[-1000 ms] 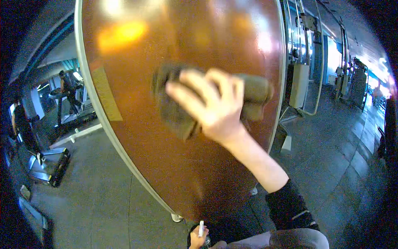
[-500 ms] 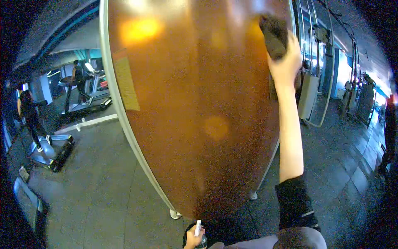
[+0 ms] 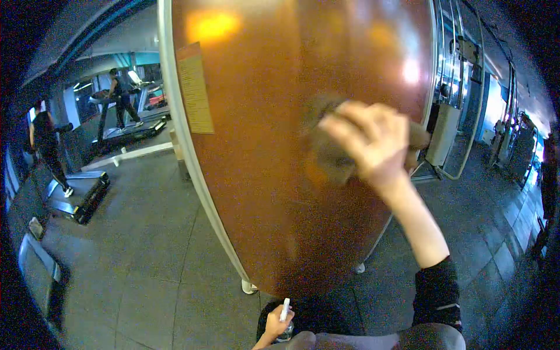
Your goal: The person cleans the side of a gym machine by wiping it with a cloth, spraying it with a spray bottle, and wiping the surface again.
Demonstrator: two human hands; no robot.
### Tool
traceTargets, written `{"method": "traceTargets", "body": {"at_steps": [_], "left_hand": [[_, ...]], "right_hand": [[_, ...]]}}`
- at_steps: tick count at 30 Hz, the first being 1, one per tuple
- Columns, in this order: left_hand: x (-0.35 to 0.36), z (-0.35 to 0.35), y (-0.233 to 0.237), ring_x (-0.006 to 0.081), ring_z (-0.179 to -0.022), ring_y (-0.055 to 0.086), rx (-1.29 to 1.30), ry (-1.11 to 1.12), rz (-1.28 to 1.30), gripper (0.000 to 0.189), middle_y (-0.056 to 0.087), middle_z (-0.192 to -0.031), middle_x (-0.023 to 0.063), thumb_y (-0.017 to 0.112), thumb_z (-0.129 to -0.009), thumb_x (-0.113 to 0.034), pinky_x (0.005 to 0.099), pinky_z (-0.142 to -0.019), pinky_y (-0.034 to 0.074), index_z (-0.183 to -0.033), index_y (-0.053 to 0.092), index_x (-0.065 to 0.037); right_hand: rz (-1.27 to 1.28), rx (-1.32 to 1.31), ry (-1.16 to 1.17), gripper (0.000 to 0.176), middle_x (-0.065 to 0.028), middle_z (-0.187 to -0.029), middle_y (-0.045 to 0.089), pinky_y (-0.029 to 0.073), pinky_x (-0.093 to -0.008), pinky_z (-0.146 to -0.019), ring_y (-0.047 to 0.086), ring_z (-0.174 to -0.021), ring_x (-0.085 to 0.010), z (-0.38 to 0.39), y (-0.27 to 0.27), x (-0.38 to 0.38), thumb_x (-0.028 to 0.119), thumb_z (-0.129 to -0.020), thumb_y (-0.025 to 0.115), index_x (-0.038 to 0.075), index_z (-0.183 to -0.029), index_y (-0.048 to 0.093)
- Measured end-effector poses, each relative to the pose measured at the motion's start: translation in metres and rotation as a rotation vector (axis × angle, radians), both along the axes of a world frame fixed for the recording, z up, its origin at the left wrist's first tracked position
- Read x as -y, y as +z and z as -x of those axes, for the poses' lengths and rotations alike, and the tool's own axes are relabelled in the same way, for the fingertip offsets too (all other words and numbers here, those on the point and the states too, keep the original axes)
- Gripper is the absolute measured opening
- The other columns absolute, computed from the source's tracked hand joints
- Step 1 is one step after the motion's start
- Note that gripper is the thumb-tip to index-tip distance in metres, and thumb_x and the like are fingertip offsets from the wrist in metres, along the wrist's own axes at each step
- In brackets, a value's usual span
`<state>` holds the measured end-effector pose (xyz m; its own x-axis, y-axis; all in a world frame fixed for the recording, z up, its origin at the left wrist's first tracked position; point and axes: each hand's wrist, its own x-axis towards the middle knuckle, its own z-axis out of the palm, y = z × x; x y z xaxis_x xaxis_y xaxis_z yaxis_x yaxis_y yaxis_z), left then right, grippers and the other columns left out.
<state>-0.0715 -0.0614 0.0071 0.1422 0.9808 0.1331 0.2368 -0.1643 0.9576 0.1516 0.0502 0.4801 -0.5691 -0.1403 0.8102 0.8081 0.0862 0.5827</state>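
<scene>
A glossy reddish-brown panel point(image 3: 256, 192) in a pale metal frame stands upright before me. Against its right half, my right hand point(image 3: 379, 137) is closed on a dark cloth point(image 3: 326, 149); both are blurred by motion. Low in the view, below the panel's bottom edge, my left hand point(image 3: 274, 324) is wrapped round a spray bottle point(image 3: 285, 310) with a white spray head. Most of the bottle's body is hidden by the hand and my leg. A yellowish printed sheet point(image 3: 196, 90) is on the panel's upper left.
On the left, one person point(image 3: 46, 140) is by a low treadmill point(image 3: 79, 195) and another person point(image 3: 121, 96) is on a treadmill farther back. Cable weight machines point(image 3: 449, 128) line the right side. Dark rubber tiles point(image 3: 146, 251) cover the floor.
My right hand has moved down and left across the panel with the cloth, from its upper right edge to mid-height. The left hand still grips the spray bottle. The view has shifted slightly.
</scene>
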Motion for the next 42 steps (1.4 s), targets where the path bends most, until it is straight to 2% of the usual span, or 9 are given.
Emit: {"method": "traceTargets", "body": {"at_steps": [7, 8, 11, 15, 18, 24, 31, 35, 42], "left_hand": [[-0.006, 0.013, 0.006, 0.0195, -0.066, 0.065, 0.030, 0.064, -0.018, 0.021, 0.065, -0.074, 0.0098, 0.065, -0.075, -0.012, 0.0308, -0.064, 0.051, -0.093, 0.061, -0.001], [-0.008, 0.013, 0.009, 0.0190, -0.067, 0.065, 0.036, 0.053, 0.048, 0.022, 0.066, -0.074, 0.0095, 0.065, -0.076, -0.013, 0.0308, -0.065, 0.051, -0.093, 0.061, -0.002], [-0.013, 0.010, -0.006, 0.0217, -0.070, 0.066, -0.031, 0.054, 0.058, 0.024, 0.066, -0.078, 0.0114, 0.066, -0.076, -0.018, 0.0323, -0.067, 0.051, -0.094, 0.061, -0.002], [-0.012, 0.000, -0.014, 0.0301, -0.078, 0.064, -0.075, 0.021, -0.044, 0.027, 0.065, -0.086, 0.0167, 0.067, -0.077, -0.023, 0.0359, -0.072, 0.050, -0.095, 0.062, -0.003], [-0.007, -0.010, 0.018, 0.0320, -0.076, 0.063, -0.181, -0.007, 0.058, 0.028, 0.064, -0.084, 0.0160, 0.066, -0.077, -0.026, 0.0376, -0.069, 0.050, -0.095, 0.062, -0.005], [0.001, -0.014, 0.010, 0.0328, -0.076, 0.063, -0.151, -0.001, -0.008, 0.026, 0.064, -0.084, 0.0166, 0.066, -0.078, -0.026, 0.0377, -0.067, 0.050, -0.093, 0.062, -0.006], [0.000, -0.005, 0.002, 0.0326, -0.077, 0.064, -0.058, 0.036, 0.082, 0.029, 0.065, -0.085, 0.0157, 0.067, -0.077, -0.027, 0.0380, -0.068, 0.050, -0.097, 0.061, -0.006], [-0.006, 0.001, 0.005, 0.0318, -0.074, 0.064, -0.094, 0.038, 0.020, 0.028, 0.065, -0.082, 0.0159, 0.067, -0.077, -0.026, 0.0369, -0.067, 0.050, -0.094, 0.061, -0.005], [-0.013, 0.002, -0.010, 0.0308, -0.075, 0.065, -0.071, 0.029, -0.009, 0.029, 0.065, -0.082, 0.0161, 0.067, -0.077, -0.028, 0.0367, -0.068, 0.050, -0.094, 0.062, -0.004]], "right_hand": [[-0.335, -0.319, -0.046, 0.032, 0.0022, -0.105, 0.060, 0.043, -0.0367, -0.077, 0.055, -0.093, -0.0205, -0.004, 0.137, -0.031, 0.006, -0.074, 0.053, 0.014, -0.103, 0.064], [-0.410, -0.298, 0.041, 0.025, -0.0105, -0.096, 0.064, 0.042, -0.0345, -0.074, 0.057, -0.087, -0.0277, 0.034, 0.138, -0.014, -0.004, -0.073, 0.059, 0.004, -0.097, 0.065], [-0.360, -0.254, 0.046, 0.020, -0.0053, -0.098, 0.065, 0.041, -0.0300, -0.072, 0.056, -0.085, -0.0191, 0.070, 0.144, -0.032, 0.006, -0.080, 0.059, 0.013, -0.097, 0.066], [-0.196, -0.080, -0.012, 0.022, 0.0063, -0.099, 0.061, 0.037, -0.0360, -0.077, 0.055, -0.091, -0.0154, 0.109, 0.103, -0.047, 0.017, -0.074, 0.056, 0.021, -0.094, 0.064], [-0.107, 0.053, 0.120, 0.008, 0.0012, -0.085, 0.056, 0.037, -0.0346, -0.071, 0.053, -0.083, -0.0160, 0.130, 0.048, -0.055, 0.020, -0.072, 0.057, 0.014, -0.078, 0.058], [0.100, 0.305, 0.283, 0.020, -0.0071, -0.098, 0.062, 0.042, -0.0362, -0.075, 0.057, -0.093, -0.0220, 0.083, -0.055, -0.034, 0.021, -0.075, 0.058, 0.008, -0.088, 0.066], [-0.168, 0.052, 0.140, 0.016, 0.0028, -0.094, 0.062, 0.039, -0.0383, -0.068, 0.054, -0.086, -0.0190, 0.072, 0.059, -0.033, 0.022, -0.074, 0.057, 0.022, -0.086, 0.067], [-0.262, -0.090, 0.175, 0.011, -0.0043, -0.093, 0.065, 0.040, -0.0319, -0.073, 0.056, -0.087, -0.0183, 0.117, 0.160, -0.036, 0.010, -0.078, 0.062, 0.013, -0.087, 0.068], [-0.204, -0.109, -0.049, 0.011, -0.0009, -0.090, 0.064, 0.042, -0.0348, -0.075, 0.055, -0.089, -0.0190, 0.164, 0.132, -0.060, 0.014, -0.073, 0.059, 0.012, -0.082, 0.066]]}}
